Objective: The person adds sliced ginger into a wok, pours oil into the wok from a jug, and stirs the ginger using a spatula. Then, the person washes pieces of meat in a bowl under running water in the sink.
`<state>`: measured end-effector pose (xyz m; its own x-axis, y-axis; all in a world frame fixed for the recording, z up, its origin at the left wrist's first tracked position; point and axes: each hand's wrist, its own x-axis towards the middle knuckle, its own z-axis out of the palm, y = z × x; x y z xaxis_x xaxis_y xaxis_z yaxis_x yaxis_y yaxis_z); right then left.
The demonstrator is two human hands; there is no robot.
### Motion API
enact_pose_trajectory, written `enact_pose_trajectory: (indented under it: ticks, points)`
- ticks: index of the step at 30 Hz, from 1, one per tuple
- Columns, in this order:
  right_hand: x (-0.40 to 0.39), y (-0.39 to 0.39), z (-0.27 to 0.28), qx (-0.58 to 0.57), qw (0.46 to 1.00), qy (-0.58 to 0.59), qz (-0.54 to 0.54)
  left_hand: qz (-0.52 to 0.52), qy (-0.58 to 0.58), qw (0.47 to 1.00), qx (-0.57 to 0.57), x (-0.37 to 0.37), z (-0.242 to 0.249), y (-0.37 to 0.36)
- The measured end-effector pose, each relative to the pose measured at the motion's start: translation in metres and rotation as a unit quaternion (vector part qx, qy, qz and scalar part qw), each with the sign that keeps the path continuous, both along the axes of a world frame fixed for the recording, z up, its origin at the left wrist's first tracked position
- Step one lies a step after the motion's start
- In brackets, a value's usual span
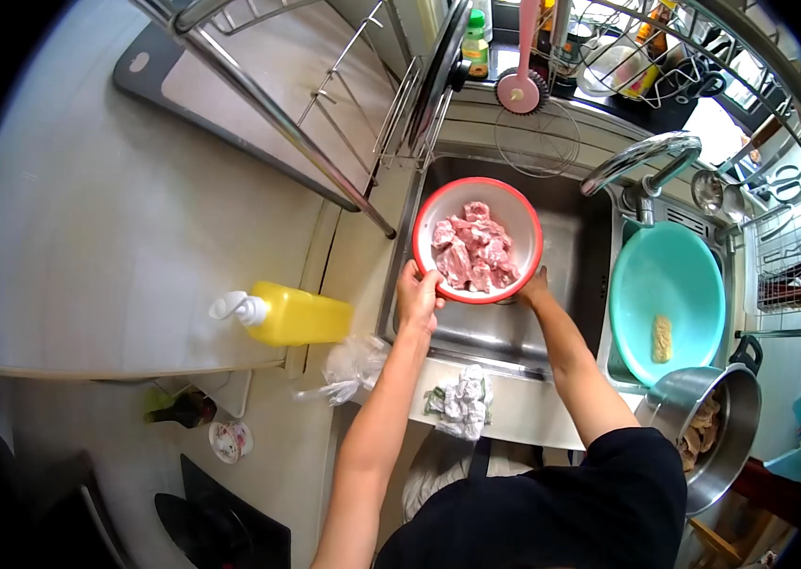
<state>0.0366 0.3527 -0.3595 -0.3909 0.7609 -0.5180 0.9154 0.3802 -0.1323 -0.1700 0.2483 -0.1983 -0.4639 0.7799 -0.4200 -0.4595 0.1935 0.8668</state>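
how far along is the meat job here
Looks done: the meat is in chunks in the red-rimmed bowl.

In hand: the left hand grips that bowl over the sink, the right hand at its other side.

Probably left: emptying the bowl, as the chunks are all I see in it. Whether they're rinsed, I can't tell.

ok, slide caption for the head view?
Left hand grips a red-rimmed bowl of raw meat over a sink, right hand at its edge.
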Motion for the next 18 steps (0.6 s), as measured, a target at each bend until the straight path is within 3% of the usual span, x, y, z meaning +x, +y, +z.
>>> enact_pose_trajectory:
  ticks: [2,4,6,8,10,12,13,14,15,16,18]
  points:
    - [0.006,0.004,0.013,-0.034,0.999,0.024,0.010,-0.011,0.016,1.000,0.008,0.002,0.001,-0.004]
    - [0.015,0.001,0.070,-0.047,0.994,0.002,0.099,-0.007,0.040,0.999,0.005,0.006,0.000,-0.005]
    - [0.025,-0.004,0.077,-0.058,0.983,-0.065,0.163,-0.018,0.076,0.997,0.004,0.009,-0.006,-0.003]
    - [0.036,-0.025,0.101,-0.148,0.947,-0.204,0.198,-0.025,0.098,0.995,0.010,0.015,-0.012,0.000]
    - [0.059,-0.035,0.116,-0.108,0.951,-0.190,0.220,-0.037,0.068,0.997,0.018,0.023,-0.020,0.005]
    - [0.077,-0.002,0.137,-0.025,0.993,-0.071,0.091,-0.059,0.067,0.996,0.027,0.033,-0.023,0.012]
    - [0.095,0.018,0.128,0.254,0.966,0.028,0.041,-0.070,0.071,0.995,0.031,0.037,-0.023,0.013]
    - [0.093,0.030,0.176,0.292,0.954,0.045,-0.044,-0.071,0.071,0.994,0.032,0.041,-0.023,0.014]
    - [0.098,0.035,0.207,0.409,0.905,0.116,-0.031,-0.077,0.060,0.995,0.030,0.047,-0.022,0.017]
    - [0.109,0.050,0.207,0.419,0.900,0.118,-0.025,-0.080,0.049,0.995,0.027,0.052,-0.022,0.019]
    - [0.133,0.061,0.195,0.458,0.869,0.158,0.104,-0.078,0.043,0.996,0.029,0.063,-0.022,0.021]
